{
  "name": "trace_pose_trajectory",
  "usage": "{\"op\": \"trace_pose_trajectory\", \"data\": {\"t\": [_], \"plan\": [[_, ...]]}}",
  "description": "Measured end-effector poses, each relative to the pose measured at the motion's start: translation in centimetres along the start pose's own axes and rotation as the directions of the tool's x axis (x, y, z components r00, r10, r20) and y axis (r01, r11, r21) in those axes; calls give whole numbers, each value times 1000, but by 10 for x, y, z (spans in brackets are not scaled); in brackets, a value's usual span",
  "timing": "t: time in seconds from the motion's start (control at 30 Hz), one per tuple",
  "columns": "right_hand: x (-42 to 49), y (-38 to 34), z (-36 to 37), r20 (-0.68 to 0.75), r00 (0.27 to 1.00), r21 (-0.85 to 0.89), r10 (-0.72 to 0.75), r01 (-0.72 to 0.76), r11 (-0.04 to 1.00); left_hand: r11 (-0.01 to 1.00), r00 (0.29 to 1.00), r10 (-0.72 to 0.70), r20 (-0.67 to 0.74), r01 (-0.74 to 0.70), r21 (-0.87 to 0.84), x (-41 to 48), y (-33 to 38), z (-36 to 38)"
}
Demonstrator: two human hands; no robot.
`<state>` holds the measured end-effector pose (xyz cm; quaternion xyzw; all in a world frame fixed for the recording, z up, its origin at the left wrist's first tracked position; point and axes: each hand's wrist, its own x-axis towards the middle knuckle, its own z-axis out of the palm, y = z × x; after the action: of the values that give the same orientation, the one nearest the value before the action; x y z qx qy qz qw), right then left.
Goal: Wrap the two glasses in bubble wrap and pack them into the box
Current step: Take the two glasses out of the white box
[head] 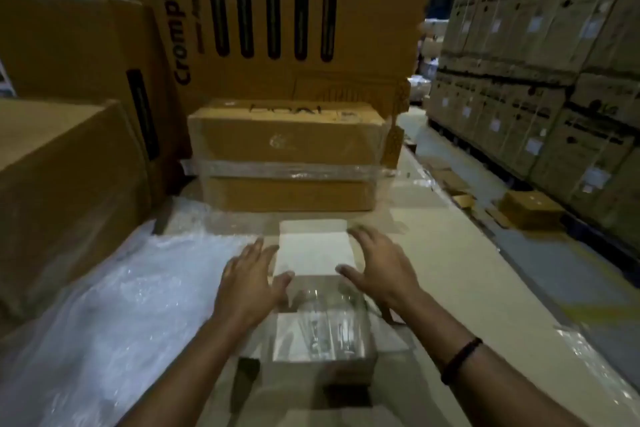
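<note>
A small white box (313,255) sits on the cardboard surface in front of me. My left hand (251,284) is at its left side and my right hand (379,265) at its right side, both with fingers spread and straight; whether they touch it I cannot tell. Just nearer to me stand clear glasses (327,322), blurred, so their number is hard to tell. A large sheet of bubble wrap (114,315) lies spread to the left.
A taped brown carton (287,152) stands just beyond the white box, with a tall Crompton carton (277,21) behind it. Brown cartons (62,166) crowd the left. Stacked boxes (540,80) line the right across an aisle with cardboard scraps.
</note>
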<state>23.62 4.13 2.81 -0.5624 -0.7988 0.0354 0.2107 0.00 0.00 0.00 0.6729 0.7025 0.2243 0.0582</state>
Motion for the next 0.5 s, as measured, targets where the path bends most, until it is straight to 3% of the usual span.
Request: {"op": "trace_pose_trajectory", "data": {"t": [0.17,0.37,0.5], "plan": [[-44,16,52,303,950,-18,74,-72,997,987,971,-43,236,4,163,-37,-9,39],[-31,20,69,305,948,32,88,-102,994,995,957,-17,290,-11,96,-23,-19,51],[-10,24,68,331,940,-6,86,-89,996,980,969,5,245,-54,193,-2,-16,51]]}}
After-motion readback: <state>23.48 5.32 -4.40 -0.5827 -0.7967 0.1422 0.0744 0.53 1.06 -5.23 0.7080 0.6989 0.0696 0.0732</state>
